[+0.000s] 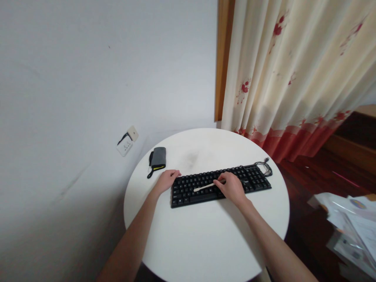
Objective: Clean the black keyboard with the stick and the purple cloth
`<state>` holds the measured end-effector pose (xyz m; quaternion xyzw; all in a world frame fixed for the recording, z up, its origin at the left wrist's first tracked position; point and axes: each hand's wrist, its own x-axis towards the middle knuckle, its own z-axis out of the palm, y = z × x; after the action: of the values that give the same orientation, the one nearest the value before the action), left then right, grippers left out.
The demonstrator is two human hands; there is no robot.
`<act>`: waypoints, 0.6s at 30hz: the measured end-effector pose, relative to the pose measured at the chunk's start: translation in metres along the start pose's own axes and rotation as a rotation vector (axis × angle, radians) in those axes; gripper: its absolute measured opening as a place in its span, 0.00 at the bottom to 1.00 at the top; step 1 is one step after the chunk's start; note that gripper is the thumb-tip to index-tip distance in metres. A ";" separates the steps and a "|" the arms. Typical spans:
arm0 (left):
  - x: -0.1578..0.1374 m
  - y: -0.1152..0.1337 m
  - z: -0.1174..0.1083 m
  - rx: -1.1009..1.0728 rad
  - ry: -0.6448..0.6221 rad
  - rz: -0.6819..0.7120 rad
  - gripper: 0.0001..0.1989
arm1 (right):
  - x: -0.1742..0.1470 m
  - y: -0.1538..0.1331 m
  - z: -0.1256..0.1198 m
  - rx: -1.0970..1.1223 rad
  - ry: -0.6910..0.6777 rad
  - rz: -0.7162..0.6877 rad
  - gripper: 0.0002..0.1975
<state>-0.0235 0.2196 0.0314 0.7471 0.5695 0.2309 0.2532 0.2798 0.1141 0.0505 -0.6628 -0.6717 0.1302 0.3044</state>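
Evidently pinched a slim cream-coloured stick (205, 187) over a black rectangular keyboard (205, 196)

Had the keyboard lying slightly aslant across a round white table (202, 239), with a thin black coiled cable (266, 167) at its far right corner. Held the stick between thumb and fingers of the bare right hand (231, 187), tip low over the left-side keys; could not tell whether touching. Rested the bare left hand (166, 181) by the keyboard's left end; could not tell whether closed on its edge. Saw a dark grey pouch with a yellow edge (159, 156) just beyond, then a white wall socket (125, 146) and, rightward, a cream curtain with red flowers (282, 78).
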 end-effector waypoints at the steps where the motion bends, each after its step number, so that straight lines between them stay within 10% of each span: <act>1: 0.000 -0.001 0.000 0.001 0.002 0.000 0.25 | 0.001 0.002 -0.002 -0.002 -0.002 0.011 0.10; 18: 0.000 0.000 0.000 0.005 -0.003 0.011 0.25 | -0.001 -0.002 -0.004 0.013 -0.003 0.034 0.11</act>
<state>-0.0233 0.2195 0.0310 0.7513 0.5655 0.2300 0.2508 0.2807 0.1121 0.0550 -0.6716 -0.6601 0.1409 0.3055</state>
